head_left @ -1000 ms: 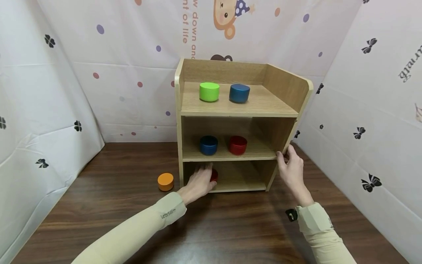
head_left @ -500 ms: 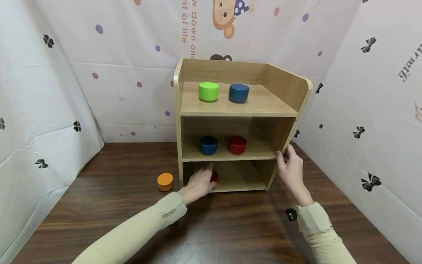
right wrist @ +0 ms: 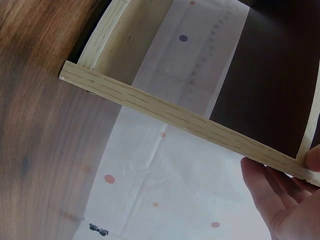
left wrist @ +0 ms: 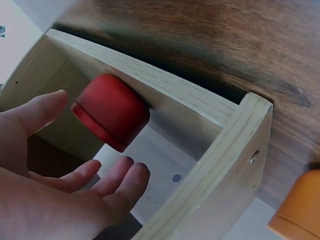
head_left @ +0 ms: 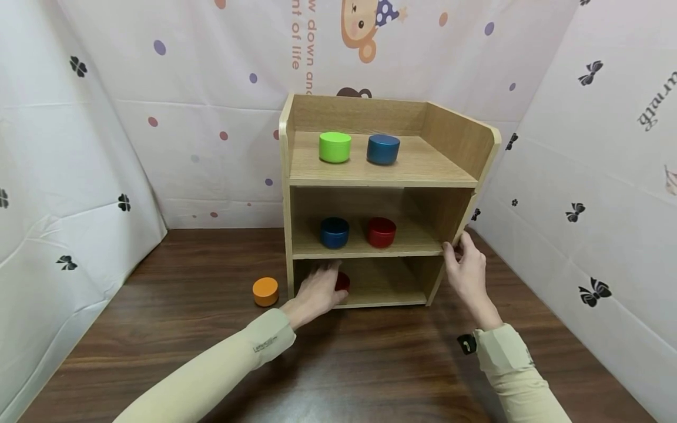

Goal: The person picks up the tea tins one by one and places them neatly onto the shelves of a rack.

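Note:
A small wooden shelf with three levels stands on the table. In its bottom compartment sits a red round tin, partly hidden by my left hand in the head view. My left hand reaches into that compartment, and the left wrist view shows its thumb and fingers spread beside the tin, with a gap between. At the shelf's right side panel, my right hand pinches the edge near the middle board, thumb in front and fingers outside.
An orange tin stands on the table left of the shelf. The middle board bears a dark blue tin and another red tin. On top are a green tin and a blue tin. Patterned cloth hangs behind.
My left hand has shifted slightly left and back, away from the red tin. My right hand keeps its place on the shelf's side panel.

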A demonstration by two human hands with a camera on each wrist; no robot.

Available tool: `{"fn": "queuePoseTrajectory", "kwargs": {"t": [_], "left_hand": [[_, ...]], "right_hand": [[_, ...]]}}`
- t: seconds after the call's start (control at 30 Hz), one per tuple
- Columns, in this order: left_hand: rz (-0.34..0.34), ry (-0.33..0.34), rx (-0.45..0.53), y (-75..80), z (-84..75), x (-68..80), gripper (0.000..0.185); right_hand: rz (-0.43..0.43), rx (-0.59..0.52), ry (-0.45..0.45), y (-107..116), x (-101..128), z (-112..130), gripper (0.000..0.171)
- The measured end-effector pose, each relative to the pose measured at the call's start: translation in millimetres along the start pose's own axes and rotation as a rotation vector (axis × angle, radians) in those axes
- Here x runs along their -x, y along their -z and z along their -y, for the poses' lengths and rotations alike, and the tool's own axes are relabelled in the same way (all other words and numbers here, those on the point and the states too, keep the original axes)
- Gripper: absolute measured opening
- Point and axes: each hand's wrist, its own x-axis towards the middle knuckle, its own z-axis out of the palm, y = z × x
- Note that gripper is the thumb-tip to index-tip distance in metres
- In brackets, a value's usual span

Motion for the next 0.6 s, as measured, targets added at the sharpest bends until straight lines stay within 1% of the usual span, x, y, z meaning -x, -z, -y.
{"fn": "queuePoseTrajectory", "kwargs": {"t": [0.13,0.23,0.3,0.5,0.6], "left_hand": [[-0.056,-0.064,-0.029,2.1,0.3,8.4,0.066],[-0.108,-0.124,-0.071,5.1,-0.9,19.5,0.063],[-0.13,-0.156,-0.098,7.7,-2.4,27.5,0.061],[-0.156,-0.244,-0.152,12.1,-3.5,52.0,0.06],[-0.156,-0.247,-0.157,13.7,-1.7,64.0,0.06]], "right_hand": [[0.003,-0.004,-0.006,0,0,0,0.014],[0.005,-0.01,-0.003,0,-1,0,0.014],[0.004,-0.01,0.0,0,-1,0,0.015],[0.003,-0.014,-0.009,0,0,0,0.017],[0.004,-0.017,-0.011,0,0,1,0.017]]}}
